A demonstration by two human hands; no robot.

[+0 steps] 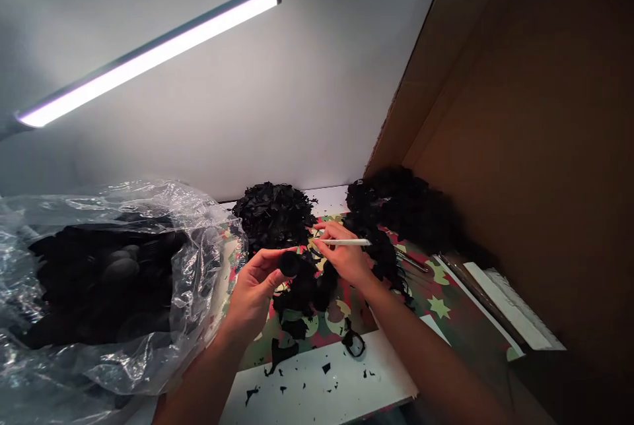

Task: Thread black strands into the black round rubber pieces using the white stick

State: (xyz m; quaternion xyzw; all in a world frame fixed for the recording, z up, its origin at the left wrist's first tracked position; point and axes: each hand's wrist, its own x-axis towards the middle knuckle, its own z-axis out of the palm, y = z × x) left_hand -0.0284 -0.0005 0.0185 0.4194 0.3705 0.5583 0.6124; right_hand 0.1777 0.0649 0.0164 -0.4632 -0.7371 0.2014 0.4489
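Observation:
Between the thumb and fingers of my left hand [257, 286] is a small round black piece [288, 264], its flat face turned toward me. My right hand [341, 250] grips a thin white-handled tool [349, 241], whose tip is hidden by the fingers. The two hands are close together but apart. Under them, black scraps [297, 293] lie on a colourful patterned sheet [438, 308]. A thin black ring-shaped offcut [353, 344] rests nearer to me.
An open clear plastic bag [208, 266] full of black pieces [99, 280] stands at the left. Piles of black shavings [272, 210] sit along the back. Slim tools [413, 260] lie at the right beside a cardboard wall [520, 148]. A tube lamp [153, 59] hangs above.

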